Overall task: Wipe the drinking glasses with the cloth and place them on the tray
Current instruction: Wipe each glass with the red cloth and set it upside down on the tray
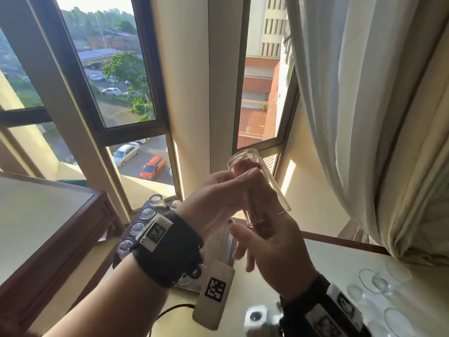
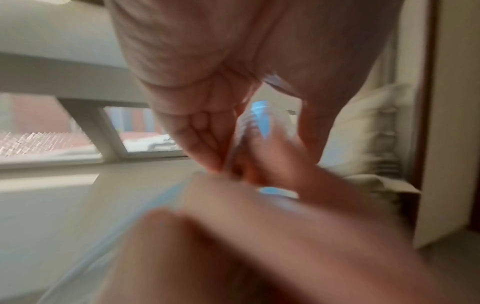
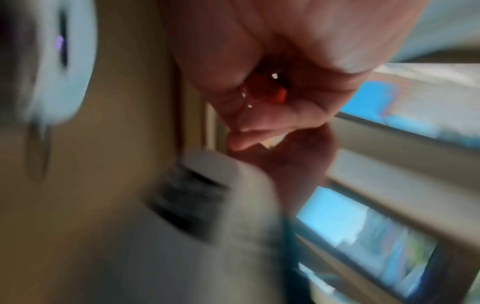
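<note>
Head view shows both hands raised in front of the window (image 1: 116, 76), and between them is one clear drinking glass (image 1: 258, 188). The glass is tilted, with its thick base up toward the window and its open mouth down toward the right hand. The left hand (image 1: 218, 198) has its fingers curled around the upper part of the glass. The right hand (image 1: 269, 251) is at the lower part, near the mouth; its fingers are loosely bent, and I cannot tell whether it really holds the glass or only touches it. No cloth can be made out in the hands. Below the left wrist, a dark tray (image 1: 145, 210) near the window carries several glasses (image 1: 147, 212) in a row. On the pale bench (image 1: 323, 259) at the right lie more glasses (image 1: 374, 280). A white curtain (image 1: 352, 93) hangs at the right. Both wrist views are much blurred.
</note>
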A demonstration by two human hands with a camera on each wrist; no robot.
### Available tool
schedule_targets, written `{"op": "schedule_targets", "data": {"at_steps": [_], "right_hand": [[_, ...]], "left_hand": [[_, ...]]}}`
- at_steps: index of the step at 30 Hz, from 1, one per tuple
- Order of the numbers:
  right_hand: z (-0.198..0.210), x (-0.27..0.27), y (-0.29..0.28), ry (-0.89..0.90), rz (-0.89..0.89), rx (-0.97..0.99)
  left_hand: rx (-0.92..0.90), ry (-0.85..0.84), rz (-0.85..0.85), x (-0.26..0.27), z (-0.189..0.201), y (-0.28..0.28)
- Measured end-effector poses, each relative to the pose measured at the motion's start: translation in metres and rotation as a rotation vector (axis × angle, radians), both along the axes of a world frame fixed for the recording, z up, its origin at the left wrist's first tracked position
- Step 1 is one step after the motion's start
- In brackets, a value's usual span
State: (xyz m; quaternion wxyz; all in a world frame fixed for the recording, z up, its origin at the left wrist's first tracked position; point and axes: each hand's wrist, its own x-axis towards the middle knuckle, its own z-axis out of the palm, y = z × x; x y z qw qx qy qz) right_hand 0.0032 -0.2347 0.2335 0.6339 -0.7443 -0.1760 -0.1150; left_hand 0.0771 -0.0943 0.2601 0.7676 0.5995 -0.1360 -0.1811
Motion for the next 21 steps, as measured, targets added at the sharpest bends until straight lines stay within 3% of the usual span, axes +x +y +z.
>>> {"op": "schedule_targets", "data": {"at_steps": [2,3,6,8,10,13,16,21], "right_hand": [[0.006,-0.003,0.014,0.278,0.274,0.617],[0.005,0.000,0.016,0.372,0.338,0.812],[-0.012,0.013,0.017,0.491,0.261,0.996],[-0.023,0.016,0.014,0.528,0.059,0.915],[-0.031,0.015,0.010,0.554,-0.179,0.684],[-0.045,0.012,0.006,0.567,-0.434,0.314],[-0.066,0.005,0.001,0.533,-0.541,0.147],[-0.107,-0.003,-0.023,0.403,-0.652,-0.131]], "left_hand": [[-0.147,0.028,-0.046,0.008,-0.019,0.009],[-0.177,0.011,-0.044,0.015,-0.027,0.013],[-0.173,-0.042,0.023,0.037,-0.038,0.023],[-0.140,-0.033,0.060,0.051,-0.042,0.032],[-0.062,-0.022,0.107,0.064,-0.050,0.039],[0.257,-0.053,0.231,0.084,-0.074,0.042],[0.505,-0.011,0.283,0.104,-0.111,0.035],[0.874,-0.006,0.224,0.138,-0.176,0.009]]}}
